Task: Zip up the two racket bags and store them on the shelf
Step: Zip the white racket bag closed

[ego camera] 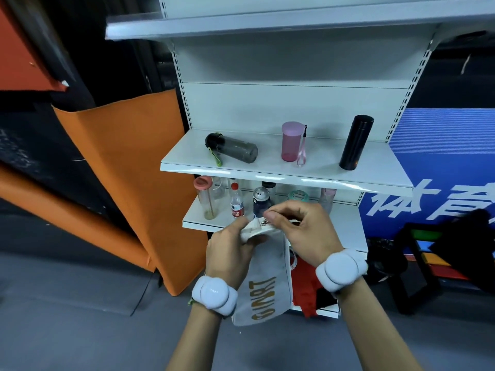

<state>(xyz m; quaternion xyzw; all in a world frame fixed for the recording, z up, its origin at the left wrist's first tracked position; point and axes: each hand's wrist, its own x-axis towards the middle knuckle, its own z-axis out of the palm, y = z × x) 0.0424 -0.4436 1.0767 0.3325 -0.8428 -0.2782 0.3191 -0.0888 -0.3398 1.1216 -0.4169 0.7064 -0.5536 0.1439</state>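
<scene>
A white racket bag with gold lettering hangs upright in front of me, below the white metal shelf. My left hand grips the bag's top corner. My right hand pinches the small metal zipper pull at the bag's top edge. A red and black item, possibly a second bag, lies on the lowest shelf behind the white one; I cannot tell what it is.
The middle shelf holds a lying grey bottle, a pink cup and a black flask. Several bottles crowd the shelf below. An orange mat leans at left. A dark rack stands at right.
</scene>
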